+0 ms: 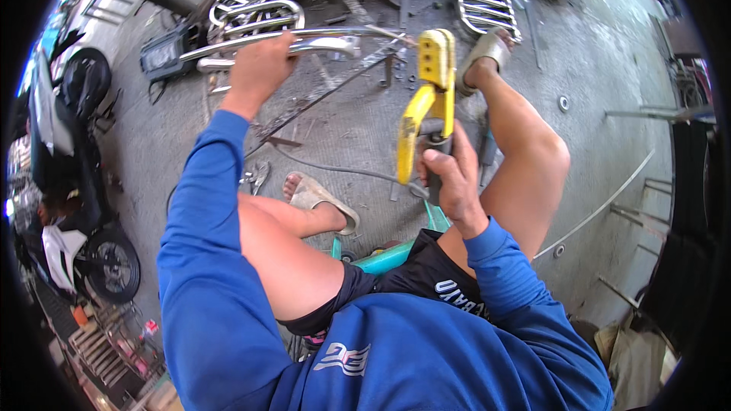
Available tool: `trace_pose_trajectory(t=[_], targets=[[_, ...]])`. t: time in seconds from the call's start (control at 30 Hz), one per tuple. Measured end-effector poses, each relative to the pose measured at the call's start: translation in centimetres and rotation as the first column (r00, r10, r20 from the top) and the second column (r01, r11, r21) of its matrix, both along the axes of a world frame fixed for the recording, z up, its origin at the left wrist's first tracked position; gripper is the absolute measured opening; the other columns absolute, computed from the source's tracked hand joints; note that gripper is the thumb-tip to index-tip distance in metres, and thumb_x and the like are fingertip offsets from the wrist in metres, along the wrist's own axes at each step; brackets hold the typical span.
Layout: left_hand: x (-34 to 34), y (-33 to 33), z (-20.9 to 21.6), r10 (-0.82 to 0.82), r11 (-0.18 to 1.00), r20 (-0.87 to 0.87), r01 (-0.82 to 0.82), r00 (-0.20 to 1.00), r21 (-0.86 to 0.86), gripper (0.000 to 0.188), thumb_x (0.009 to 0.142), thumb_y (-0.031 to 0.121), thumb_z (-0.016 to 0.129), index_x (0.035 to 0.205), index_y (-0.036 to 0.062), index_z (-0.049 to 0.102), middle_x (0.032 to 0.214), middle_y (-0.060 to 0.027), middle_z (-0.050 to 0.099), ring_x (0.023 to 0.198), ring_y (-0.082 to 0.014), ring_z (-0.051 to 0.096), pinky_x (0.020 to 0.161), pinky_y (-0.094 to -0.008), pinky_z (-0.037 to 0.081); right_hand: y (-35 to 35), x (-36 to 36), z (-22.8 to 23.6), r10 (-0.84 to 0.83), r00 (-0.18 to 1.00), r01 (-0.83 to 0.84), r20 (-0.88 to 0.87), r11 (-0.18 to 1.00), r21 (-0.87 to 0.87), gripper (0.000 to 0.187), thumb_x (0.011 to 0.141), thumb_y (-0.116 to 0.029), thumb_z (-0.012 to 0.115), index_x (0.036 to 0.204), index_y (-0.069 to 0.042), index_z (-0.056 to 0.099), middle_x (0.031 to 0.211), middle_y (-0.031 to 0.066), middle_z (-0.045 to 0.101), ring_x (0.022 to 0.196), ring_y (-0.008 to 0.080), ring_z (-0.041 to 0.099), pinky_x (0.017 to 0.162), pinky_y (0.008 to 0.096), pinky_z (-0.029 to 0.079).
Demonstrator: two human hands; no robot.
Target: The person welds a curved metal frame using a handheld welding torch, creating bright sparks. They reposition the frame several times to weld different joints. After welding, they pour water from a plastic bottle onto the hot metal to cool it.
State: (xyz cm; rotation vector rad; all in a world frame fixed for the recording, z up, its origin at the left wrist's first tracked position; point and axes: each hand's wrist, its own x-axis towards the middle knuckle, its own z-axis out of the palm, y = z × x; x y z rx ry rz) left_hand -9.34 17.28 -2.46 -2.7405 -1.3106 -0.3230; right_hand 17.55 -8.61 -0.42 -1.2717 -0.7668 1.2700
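My left hand (261, 72) is wrapped round a shiny bent metal tube (327, 45), held out over the floor ahead on the left. A thin bar runs along the tube's upper side. My right hand (455, 179) grips the black handle of a yellow electrode holder (435, 61), raised between my knees. The holder's head points away from me, and its yellow lever stands out on the left. From the head a thin rod (394, 34) reaches left towards the tube's end; whether they touch I cannot tell.
Shiny tubular racks (255, 15) lie at the far left, another rack (487, 9) at the far right. A dark boxy case (169, 53) sits beside the left pile. A flat metal frame (335, 87) and a cable (335, 170) lie ahead. Motorcycles (114, 265) stand left.
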Motion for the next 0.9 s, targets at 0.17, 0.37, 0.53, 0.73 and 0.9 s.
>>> trace_pose_trajectory(t=[0.17, 0.37, 0.53, 0.73, 0.9], targets=[[1.8, -1.7, -1.1, 0.026, 0.998, -0.08, -0.03, 0.996, -0.048, 0.021, 0.089, 0.025, 0.072, 0.104, 0.0097, 0.069, 0.079, -0.017, 0.074, 0.075, -0.0379, 0.075, 0.066, -0.0497, 0.06, 0.3, -0.3, 0.8, 0.004, 1.0, -0.004, 0.028, 1.0, -0.005, 0.056, 0.093, -0.033, 0.068, 0.135, 0.0, 0.049, 0.082, 0.004, 0.058, 0.06, 0.0098, 0.054, 0.053, 0.0249, 0.045], [2.5, -3.4, 0.5, 0.187, 0.97, -0.104, -0.2, 0.977, -0.135, 0.022, 0.091, 0.025, 0.07, 0.107, 0.0097, 0.068, 0.081, -0.0192, 0.074, 0.078, -0.0397, 0.075, 0.07, -0.0518, 0.06, -0.1, -0.9, 1.3, -0.081, 0.994, 0.084, 0.068, 0.996, -0.038, 0.069, 0.08, -0.019, 0.089, 0.134, -0.004, 0.049, 0.083, -0.001, 0.056, 0.064, 0.0069, 0.053, 0.055, 0.0232, 0.046], [-2.1, -5.5, 1.8, 0.249, 0.957, 0.061, -0.235, 0.967, -0.17, 0.024, 0.094, 0.027, 0.069, 0.105, 0.0061, 0.068, 0.085, -0.0232, 0.074, 0.081, -0.0432, 0.073, 0.074, -0.0531, 0.058, 0.0, -1.0, 1.5, -0.028, 0.976, 0.034, 0.215, 0.999, -0.024, 0.094, 0.071, -0.03, 0.096, 0.143, -0.002, 0.041, 0.074, -0.0033, 0.053, 0.062, 0.0058, 0.051, 0.056, 0.0243, 0.044], [-11.5, -5.3, -0.2, 0.284, 0.928, 0.207, -0.215, 0.936, -0.305, 0.026, 0.094, 0.027, 0.07, 0.107, 0.0045, 0.068, 0.081, -0.0266, 0.071, 0.081, -0.0486, 0.069, 0.072, -0.0551, 0.054, -0.1, -2.7, 2.2, 0.092, 0.889, -0.083, 0.449, 0.996, -0.04, 0.102, 0.068, -0.032, 0.096, 0.146, -0.001, 0.037, 0.076, -0.0022, 0.053, 0.062, 0.0058, 0.051, 0.056, 0.0236, 0.043], [-14.6, -8.0, -5.1, 0.422, 0.895, 0.23, -0.363, 0.877, -0.259, 0.027, 0.092, 0.025, 0.073, 0.108, 0.0032, 0.068, 0.077, -0.0273, 0.068, 0.074, -0.0496, 0.067, 0.064, -0.0546, 0.052, 1.1, -5.5, 1.0, 0.144, 0.858, -0.129, 0.493, 0.989, -0.065, 0.108, 0.067, -0.038, 0.096, 0.147, -0.002, 0.034, 0.076, 0.0024, 0.058, 0.063, 0.0097, 0.056, 0.057, 0.0282, 0.046]])
